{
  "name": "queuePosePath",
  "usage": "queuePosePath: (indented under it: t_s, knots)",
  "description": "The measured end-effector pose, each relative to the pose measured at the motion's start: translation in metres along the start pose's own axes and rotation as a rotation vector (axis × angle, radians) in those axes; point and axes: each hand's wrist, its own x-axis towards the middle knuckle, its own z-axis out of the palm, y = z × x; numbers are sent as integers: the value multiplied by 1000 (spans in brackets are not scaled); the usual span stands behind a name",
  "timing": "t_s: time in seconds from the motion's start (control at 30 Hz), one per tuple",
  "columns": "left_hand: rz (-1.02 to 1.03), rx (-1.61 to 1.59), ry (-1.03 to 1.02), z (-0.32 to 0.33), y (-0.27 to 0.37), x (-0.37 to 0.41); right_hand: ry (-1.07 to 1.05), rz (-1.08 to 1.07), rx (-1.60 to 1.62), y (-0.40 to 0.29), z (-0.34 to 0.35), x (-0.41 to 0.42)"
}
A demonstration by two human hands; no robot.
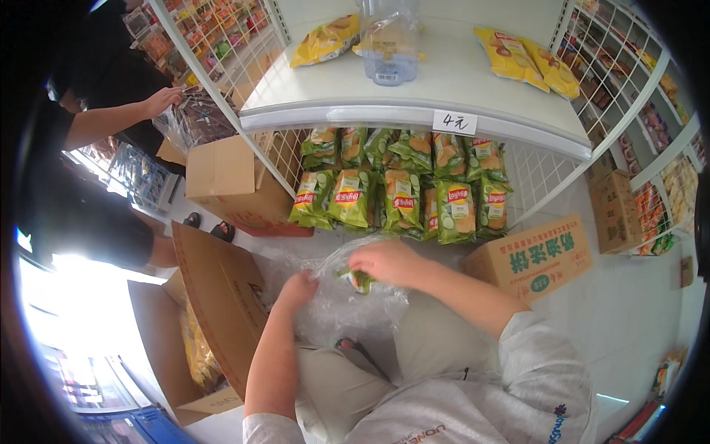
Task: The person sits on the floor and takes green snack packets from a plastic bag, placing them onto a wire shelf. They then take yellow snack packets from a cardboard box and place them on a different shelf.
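A large clear plastic bag [355,311] hangs between my hands above my knees. My left hand [299,288] is closed on its gathered edge. Reaching over the bag's mouth, my right hand [383,261] is at a green chip packet [358,280] inside or behind the film; its fingertips are partly hidden, so its hold is unclear. Just beyond, green Lay's chip packets [402,200] stand in rows under the white shelf [344,114]. On that shelf lie yellow chip packets [510,58] and a clear plastic container [389,50].
An open cardboard box [222,299] with yellow packets stands at the left, a closed carton [532,258] at the right. Another carton [222,172] is beside the rack's wire side panel [222,83]. A person's hand [163,101] holds a plastic bag at upper left.
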Motion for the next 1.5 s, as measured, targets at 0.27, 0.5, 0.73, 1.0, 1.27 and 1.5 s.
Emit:
queuePosePath:
  t_s: [0.27, 0.5, 0.73, 1.0, 1.27, 1.5]
  knots:
    - [-21, -63, -158, -4, 18, -18, -155, -638, 25, -47, 57, -12]
    - [46, 186, -367, 17, -85, 24, 395, -483, 407, -72, 36, -12]
    - [61, -228, -275, 3, -46, -7, 628, -38, 574, -25, 26, -16]
    - [61, -319, -567, -23, -20, -33, 822, 71, 464, -5, 27, -12]
    - [41, 42, -314, -12, 10, -33, 821, 267, 614, 31, 25, -3]
    - [-110, 446, -385, -11, -1, -26, 744, -79, 901, 3, -5, 11]
